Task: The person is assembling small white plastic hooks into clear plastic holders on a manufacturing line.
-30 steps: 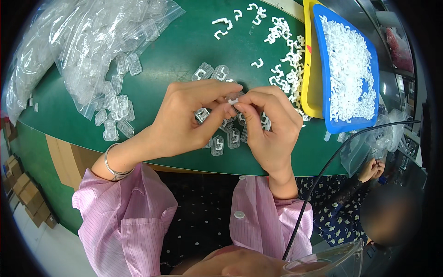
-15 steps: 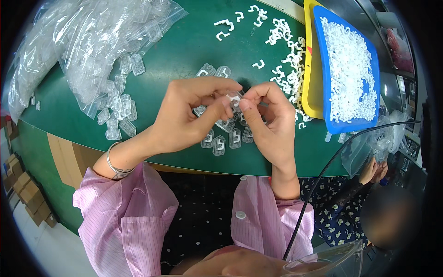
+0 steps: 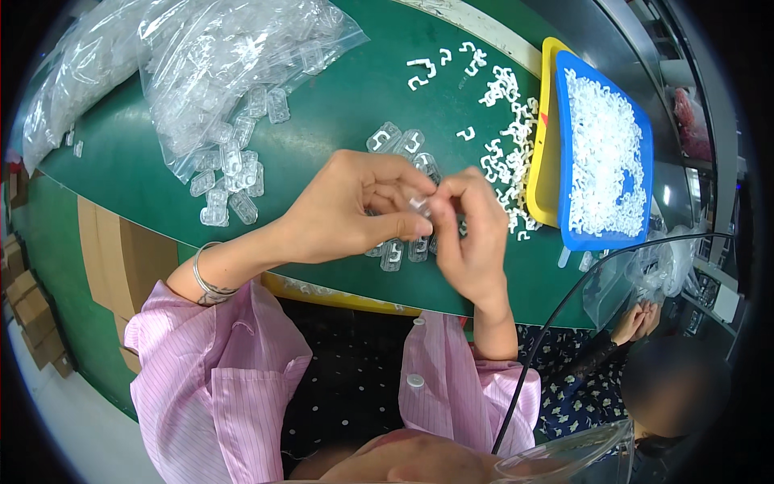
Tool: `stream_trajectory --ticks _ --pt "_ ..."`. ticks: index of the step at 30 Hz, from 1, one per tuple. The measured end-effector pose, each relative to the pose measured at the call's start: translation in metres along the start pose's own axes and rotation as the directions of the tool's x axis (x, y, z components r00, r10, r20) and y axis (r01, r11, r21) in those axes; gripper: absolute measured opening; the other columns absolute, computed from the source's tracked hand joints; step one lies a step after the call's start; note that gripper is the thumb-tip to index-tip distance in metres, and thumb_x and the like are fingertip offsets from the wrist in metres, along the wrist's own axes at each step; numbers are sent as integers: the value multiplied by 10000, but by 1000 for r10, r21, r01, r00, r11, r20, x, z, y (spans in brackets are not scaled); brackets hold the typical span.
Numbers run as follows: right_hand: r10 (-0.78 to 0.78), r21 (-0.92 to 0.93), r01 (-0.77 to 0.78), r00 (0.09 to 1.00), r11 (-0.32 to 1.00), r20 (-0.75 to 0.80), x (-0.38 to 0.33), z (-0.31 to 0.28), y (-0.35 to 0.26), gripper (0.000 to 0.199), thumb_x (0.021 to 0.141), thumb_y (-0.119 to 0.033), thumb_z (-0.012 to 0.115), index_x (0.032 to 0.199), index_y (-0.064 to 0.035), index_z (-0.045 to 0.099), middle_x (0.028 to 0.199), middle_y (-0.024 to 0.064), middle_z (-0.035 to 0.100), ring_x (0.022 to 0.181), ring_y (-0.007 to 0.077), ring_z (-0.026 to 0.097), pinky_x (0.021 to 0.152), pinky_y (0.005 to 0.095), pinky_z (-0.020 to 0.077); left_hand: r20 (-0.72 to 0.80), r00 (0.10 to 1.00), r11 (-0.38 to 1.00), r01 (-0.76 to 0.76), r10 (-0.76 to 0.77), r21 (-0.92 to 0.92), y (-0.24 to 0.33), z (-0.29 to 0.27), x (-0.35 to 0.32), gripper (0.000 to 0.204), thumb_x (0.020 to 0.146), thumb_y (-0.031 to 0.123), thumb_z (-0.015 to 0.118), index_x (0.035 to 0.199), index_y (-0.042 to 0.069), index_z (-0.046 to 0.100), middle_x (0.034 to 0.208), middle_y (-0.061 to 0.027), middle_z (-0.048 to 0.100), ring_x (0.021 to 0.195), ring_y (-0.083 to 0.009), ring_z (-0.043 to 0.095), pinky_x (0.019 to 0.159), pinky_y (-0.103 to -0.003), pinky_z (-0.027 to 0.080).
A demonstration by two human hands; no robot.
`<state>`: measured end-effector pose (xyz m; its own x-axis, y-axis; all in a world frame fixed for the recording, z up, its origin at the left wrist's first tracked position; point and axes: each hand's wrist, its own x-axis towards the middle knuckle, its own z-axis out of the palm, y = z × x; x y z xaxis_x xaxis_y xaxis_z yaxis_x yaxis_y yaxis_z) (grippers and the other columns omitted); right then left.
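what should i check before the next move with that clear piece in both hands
1. Clear piece pinched by both hands: ok.
2. Left hand and right hand raised above the green table: ok.
3. White clip seated in the piece: cannot tell, fingers hide it.
4. Loose white clips near the right hand: ok.
5. Clear pieces spilling from the bag: ok.
6. Blue tray stocked with clips: ok.
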<state>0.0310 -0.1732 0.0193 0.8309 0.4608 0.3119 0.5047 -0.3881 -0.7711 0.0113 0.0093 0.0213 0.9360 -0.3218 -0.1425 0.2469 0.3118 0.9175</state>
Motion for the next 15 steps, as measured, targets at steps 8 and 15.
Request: stream_trajectory --ticks 8,15 --pt "-33 -453 5 998 892 -55 26 -20 20 77 838 25 581 898 28 628 892 137 598 754 296 605 668 380 484 167 961 756 -276 220 593 -13 1 -18 66 800 -24 685 841 -50 639 675 -100 624 541 -150 581 489 -267 440" --pt "-97 -661 159 987 733 129 41 -13 58 93 804 61 548 885 18 562 926 134 552 855 310 587 700 407 506 197 779 -24 -228 595 973 -16 -18 -19 273 706 45 637 959 -20 557 906 -127 550 717 -267 588 517 -362 481"
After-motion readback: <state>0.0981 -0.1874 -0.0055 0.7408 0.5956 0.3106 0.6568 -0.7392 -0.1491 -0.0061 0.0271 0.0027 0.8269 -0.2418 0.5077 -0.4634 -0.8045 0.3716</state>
